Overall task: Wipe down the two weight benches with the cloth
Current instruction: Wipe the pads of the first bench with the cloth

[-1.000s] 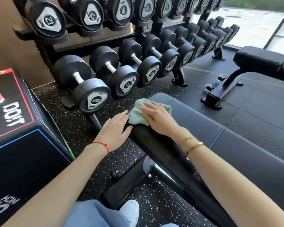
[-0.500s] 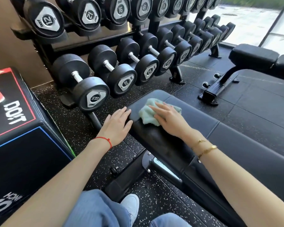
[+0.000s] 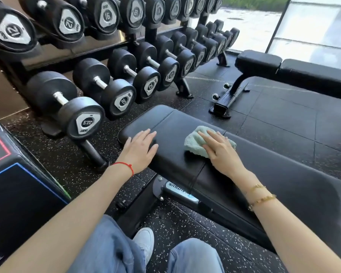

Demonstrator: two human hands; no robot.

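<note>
Cloth (image 3: 195, 143): pale green, bunched, lying on the near bench (image 3: 171, 125), on the seat pad's top where that pad meets the long back pad. My right hand (image 3: 221, 152) lies flat over it, fingers straight and spread, palm bearing down. No pinch, just pressure, so the fabric drags against the vinyl rather than sliding out from under me.

Left hand (image 3: 141, 149): also flat, fingers relaxed and extended, resting on the seat pad close to its front-left edge, just beside the stitched seam. Holds nothing. I judge it serves as a brace, keeping me steady while I lean in and keeping the pad from rocking.

Step in hand, as I read it: wiping the seat end of this bench; the back pad running off to the right looks yet to be covered.

Second bench (image 3: 260, 60) stands well apart, toward the far right by the window, untouched by either hand.

Dumbbell rack (image 3: 110, 56) sits along the wall beyond the seat pad's far edge. Black box (image 3: 18, 194) at left.
</note>
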